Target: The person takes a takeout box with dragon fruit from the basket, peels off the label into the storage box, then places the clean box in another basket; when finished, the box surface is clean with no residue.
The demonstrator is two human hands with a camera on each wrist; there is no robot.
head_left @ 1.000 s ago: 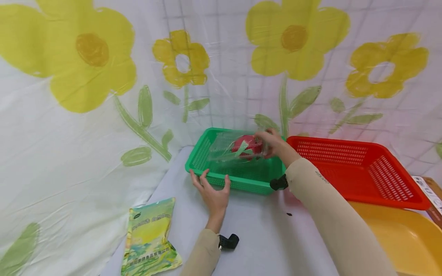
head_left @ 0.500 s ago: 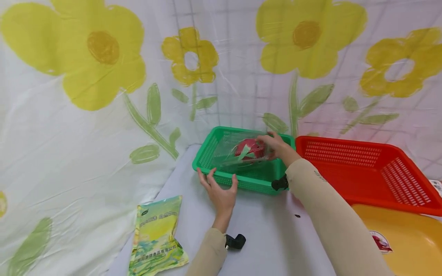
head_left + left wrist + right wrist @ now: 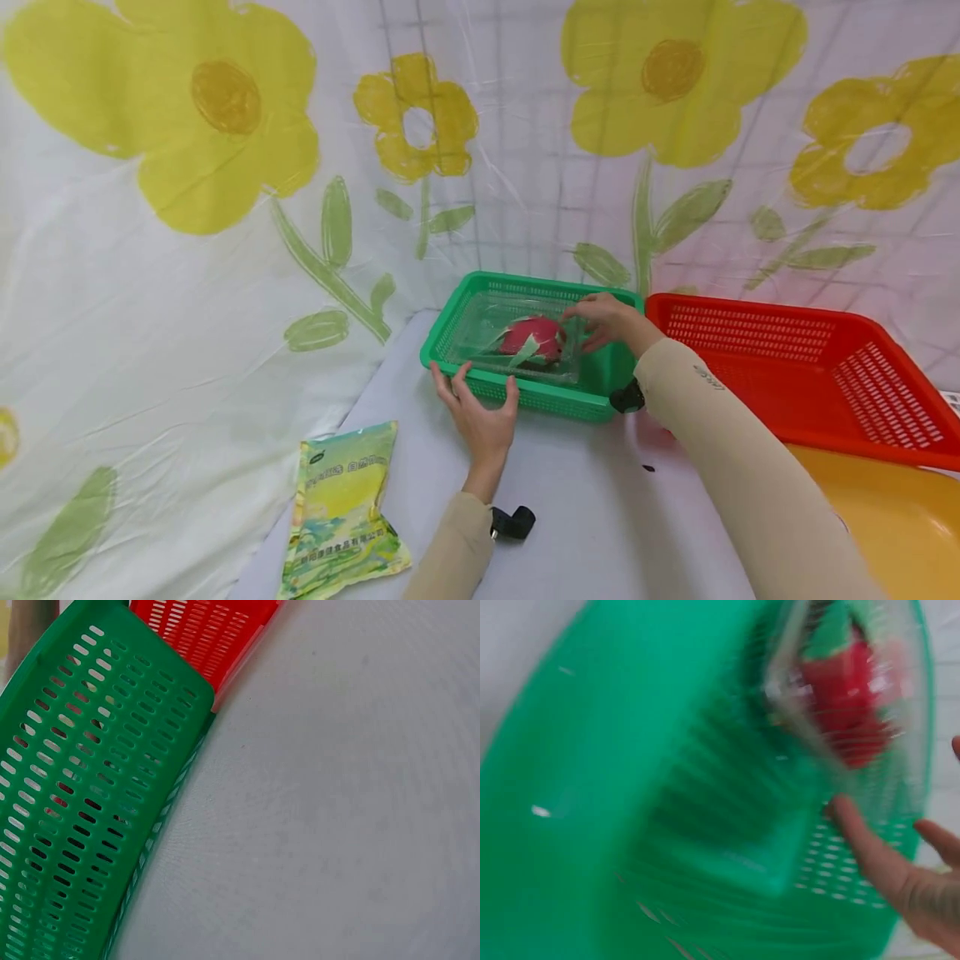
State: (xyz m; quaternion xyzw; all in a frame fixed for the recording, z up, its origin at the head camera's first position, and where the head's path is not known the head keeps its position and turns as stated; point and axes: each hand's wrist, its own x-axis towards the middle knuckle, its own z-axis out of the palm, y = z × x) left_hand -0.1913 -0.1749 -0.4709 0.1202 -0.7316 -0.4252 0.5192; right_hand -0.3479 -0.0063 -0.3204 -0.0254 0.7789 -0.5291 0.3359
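Note:
In the head view, a clear plastic box (image 3: 468,321) with a red dragon fruit (image 3: 534,337) inside lies in the green basket (image 3: 558,398), towards its left side. My right hand (image 3: 606,319) is over the basket's right part, fingers spread, just off the box's right end. The right wrist view, blurred, has a gap between the fingertip (image 3: 844,806) and the box. My left hand (image 3: 480,421) touches the basket's front rim with its fingertips, thumb spread apart; the left wrist view has only the basket's slotted wall (image 3: 97,780), with the hand out of frame.
A red basket (image 3: 795,392) stands against the right side of the green one. In front of it is a yellow tray (image 3: 892,508). A yellow-green printed bag (image 3: 345,508) lies at the table's left. A flowered curtain (image 3: 517,208) hangs behind.
The plastic box with the dragon fruit has gone from tilted in my right hand to lying in the green basket. My right hand has let go; my left hand stays at the rim.

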